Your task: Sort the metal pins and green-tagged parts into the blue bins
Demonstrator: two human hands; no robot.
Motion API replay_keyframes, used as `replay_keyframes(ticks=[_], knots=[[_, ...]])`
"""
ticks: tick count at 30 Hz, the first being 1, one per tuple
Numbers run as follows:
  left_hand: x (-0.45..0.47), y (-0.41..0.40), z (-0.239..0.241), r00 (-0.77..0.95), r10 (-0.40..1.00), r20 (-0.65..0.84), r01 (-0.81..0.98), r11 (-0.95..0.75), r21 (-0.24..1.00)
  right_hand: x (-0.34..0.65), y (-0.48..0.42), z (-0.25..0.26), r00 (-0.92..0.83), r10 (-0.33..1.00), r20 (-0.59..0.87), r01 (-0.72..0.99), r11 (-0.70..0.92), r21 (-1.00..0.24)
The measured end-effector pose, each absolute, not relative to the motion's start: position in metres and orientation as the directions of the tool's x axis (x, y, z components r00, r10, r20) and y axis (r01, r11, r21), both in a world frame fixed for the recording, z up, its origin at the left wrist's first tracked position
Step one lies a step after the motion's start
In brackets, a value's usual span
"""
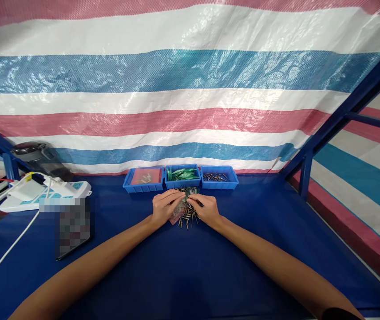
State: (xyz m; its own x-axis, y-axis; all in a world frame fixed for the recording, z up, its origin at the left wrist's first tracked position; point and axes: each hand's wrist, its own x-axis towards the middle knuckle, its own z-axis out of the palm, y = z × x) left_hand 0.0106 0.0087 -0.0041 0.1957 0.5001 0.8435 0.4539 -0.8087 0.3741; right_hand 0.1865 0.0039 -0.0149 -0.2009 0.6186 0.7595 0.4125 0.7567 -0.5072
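Both my arms reach out over a dark blue table (183, 266). My left hand (164, 206) and my right hand (206, 209) rest side by side on a small pile of metal pins (186, 217), mixed with green and pink pieces. The fingers of both hands are curled and pinched into the pile; what each pinches is too small to make out. Just behind the pile stand three blue trays in a row: the left tray (143, 180) holds pink material, the middle tray (182, 175) green pieces, the right tray (219, 178) metal pins.
A white power strip (48, 191) with white cables lies at the left, beside a dark bottle (40, 158) and a dark flat device (73, 231). A striped tarp (190, 89) forms the back wall. A blue frame post (306, 178) stands at the right.
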Motion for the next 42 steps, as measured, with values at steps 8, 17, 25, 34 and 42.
replay_keyframes(ticks=[8,17,25,34,42], knots=[[0.010,0.009,-0.005,0.221,0.479,0.849,0.444,-0.825,0.349,0.186,0.003,-0.014,-0.176,0.608,0.774,0.417,0.758,-0.501],[0.011,0.012,-0.008,0.226,0.556,0.799,0.426,-0.795,0.432,0.186,0.005,-0.015,-0.232,0.618,0.751,0.412,0.762,-0.500],[0.011,0.009,-0.012,0.160,0.695,0.701,0.298,-0.711,0.637,0.186,0.006,-0.015,-0.238,0.662,0.710,0.432,0.727,-0.533],[0.013,0.009,-0.009,0.175,0.718,0.673,0.283,-0.692,0.664,0.187,0.004,-0.012,-0.227,0.679,0.699,0.442,0.711,-0.547],[0.013,0.008,-0.011,0.134,0.748,0.651,0.365,-0.647,0.669,0.187,0.004,-0.011,-0.235,0.669,0.705,0.431,0.722,-0.541]])
